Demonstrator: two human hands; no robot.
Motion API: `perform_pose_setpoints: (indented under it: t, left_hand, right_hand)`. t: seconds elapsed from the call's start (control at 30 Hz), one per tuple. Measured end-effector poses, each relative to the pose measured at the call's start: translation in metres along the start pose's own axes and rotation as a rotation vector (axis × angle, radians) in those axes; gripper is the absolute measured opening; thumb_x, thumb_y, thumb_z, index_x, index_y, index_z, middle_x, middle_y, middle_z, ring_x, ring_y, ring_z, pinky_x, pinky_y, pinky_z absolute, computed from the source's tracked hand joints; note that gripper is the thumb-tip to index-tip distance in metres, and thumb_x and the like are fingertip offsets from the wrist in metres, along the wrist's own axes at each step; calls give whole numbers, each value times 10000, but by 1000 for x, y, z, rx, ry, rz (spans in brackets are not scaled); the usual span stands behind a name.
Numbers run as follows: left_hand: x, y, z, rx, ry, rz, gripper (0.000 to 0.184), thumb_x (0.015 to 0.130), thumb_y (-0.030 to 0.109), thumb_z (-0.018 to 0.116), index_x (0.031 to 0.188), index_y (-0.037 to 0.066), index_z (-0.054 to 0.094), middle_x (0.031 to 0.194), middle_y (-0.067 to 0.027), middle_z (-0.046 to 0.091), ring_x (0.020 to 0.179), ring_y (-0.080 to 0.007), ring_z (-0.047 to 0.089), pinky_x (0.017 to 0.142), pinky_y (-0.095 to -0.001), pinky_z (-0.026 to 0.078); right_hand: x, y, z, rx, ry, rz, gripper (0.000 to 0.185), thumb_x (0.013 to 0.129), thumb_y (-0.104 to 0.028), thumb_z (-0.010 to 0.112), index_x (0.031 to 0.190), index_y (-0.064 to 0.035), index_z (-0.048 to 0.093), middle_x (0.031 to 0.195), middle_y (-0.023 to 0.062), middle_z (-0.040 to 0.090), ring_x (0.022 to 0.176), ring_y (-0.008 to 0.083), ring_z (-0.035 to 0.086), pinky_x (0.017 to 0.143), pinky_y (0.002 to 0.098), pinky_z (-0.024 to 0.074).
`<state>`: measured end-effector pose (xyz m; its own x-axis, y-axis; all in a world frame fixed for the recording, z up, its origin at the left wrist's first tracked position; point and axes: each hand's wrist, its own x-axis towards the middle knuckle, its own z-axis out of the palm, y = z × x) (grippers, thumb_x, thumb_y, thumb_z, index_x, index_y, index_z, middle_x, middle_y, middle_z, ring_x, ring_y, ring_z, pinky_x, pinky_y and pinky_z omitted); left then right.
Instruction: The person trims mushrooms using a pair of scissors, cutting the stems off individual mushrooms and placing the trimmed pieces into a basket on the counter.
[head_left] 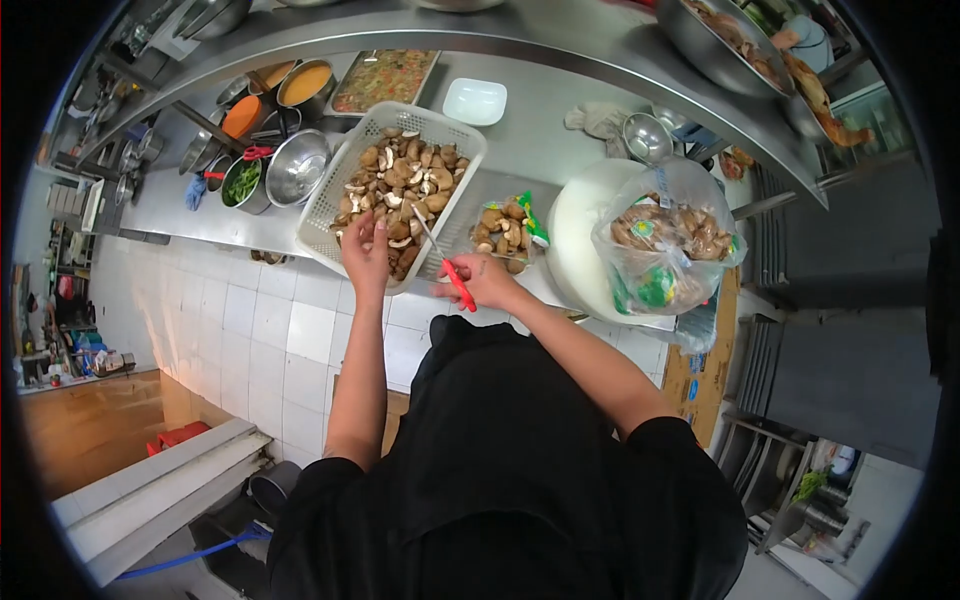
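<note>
A white plastic basket (474,140) full of brown mushrooms (405,172) stands on the metal counter in front of me. My left hand (366,252) is over its near end, with the fingertips at the mushrooms and the fingers somewhat apart; nothing shows clearly between them. In my right hand (484,281) is a pair of scissors (459,284) with red handles, its blades pointing up over the basket's right side. More mushrooms (503,232) lie in a small clear and green bag just right of the basket.
A thick round white board (573,225) stands at the right, bearing a large plastic bag of mushrooms (675,230). Behind are a white dish (475,102) and a tray of chopped food (385,82). Pots and a steel bowl (298,168) sit left. A metal shelf (540,50) overhangs the counter.
</note>
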<state>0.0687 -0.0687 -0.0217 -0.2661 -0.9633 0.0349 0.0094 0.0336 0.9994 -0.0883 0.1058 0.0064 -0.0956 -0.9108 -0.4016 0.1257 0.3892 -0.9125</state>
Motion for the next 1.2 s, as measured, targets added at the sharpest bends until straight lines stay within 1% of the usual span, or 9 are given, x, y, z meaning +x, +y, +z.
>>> perform_pose_setpoints:
  t: [0.07, 0.13, 0.2, 0.27, 0.3, 0.47, 0.63, 0.7, 1.2]
  left_hand:
    - [6, 14, 7, 798, 169, 791, 237, 971, 101, 663, 1181, -7, 676, 991, -144, 723, 778, -272, 708, 669, -313, 560]
    - [-8, 31, 34, 721, 137, 772, 236, 949, 90, 664, 1172, 18, 698, 1020, -165, 724, 885, -343, 705, 773, -368, 565]
    - [-22, 31, 59, 455, -319, 204, 234, 948, 109, 666, 1169, 40, 701, 1062, -149, 724, 1038, -334, 685, 900, -416, 542]
    - [-42, 33, 98, 394, -657, 144, 240, 907, 100, 684, 1144, 77, 709, 1095, -134, 719, 1116, -327, 654, 969, -443, 516]
    - [-49, 20, 119, 493, -686, 357, 244, 881, 92, 692, 1125, 83, 711, 1084, -131, 718, 1096, -333, 657, 951, -436, 529]
    - [-56, -21, 171, 649, -756, 700, 266, 813, 96, 722, 1079, 94, 719, 1044, -114, 714, 1079, -341, 655, 915, -423, 542]
    - [-29, -20, 155, 386, -655, 102, 281, 873, 266, 759, 1045, 53, 693, 932, -81, 696, 848, -231, 683, 725, -334, 549]
    - [-24, -20, 147, 123, -550, -269, 398, 935, 393, 758, 1004, 12, 667, 857, -50, 680, 679, -135, 686, 582, -264, 543]
    - [-26, -9, 121, 10, -743, -233, 334, 1014, 213, 665, 1250, -24, 665, 997, -69, 718, 776, -122, 675, 712, -263, 575]
  right_hand:
    - [-14, 28, -11, -14, 42, -114, 449, 808, -258, 896, 1063, 19, 653, 835, 64, 707, 691, 106, 668, 655, 297, 563]
    - [-36, 53, -23, -31, 87, -227, 474, 822, -246, 884, 1125, 28, 644, 890, 77, 720, 725, 110, 682, 685, 293, 570]
    - [-65, 72, -33, 186, 172, -139, 493, 844, -230, 864, 1184, 34, 624, 965, 90, 723, 764, 121, 687, 712, 275, 557]
    - [-92, 78, -43, 219, 227, -51, 474, 855, -207, 849, 1198, 26, 618, 960, 80, 721, 782, 130, 693, 726, 282, 562]
    - [-101, 81, -47, 250, 273, 36, 457, 866, -184, 834, 1211, 19, 613, 954, 70, 720, 800, 139, 699, 740, 290, 567]
    - [-123, 101, -48, 235, 411, 29, 489, 867, -262, 839, 1192, 32, 621, 904, 61, 702, 743, 128, 676, 679, 273, 539]
    - [-132, 90, -52, -228, 558, -24, 411, 816, -254, 881, 1056, -14, 650, 778, 45, 655, 719, 125, 665, 635, 319, 514]
    - [-135, 69, -55, -509, 595, -8, 508, 775, -407, 879, 1046, -38, 660, 778, 161, 655, 718, 351, 656, 680, 444, 504]
    - [-107, 39, -56, -883, 614, 22, 534, 751, -460, 860, 986, -38, 632, 814, 190, 693, 849, 400, 690, 747, 493, 523]
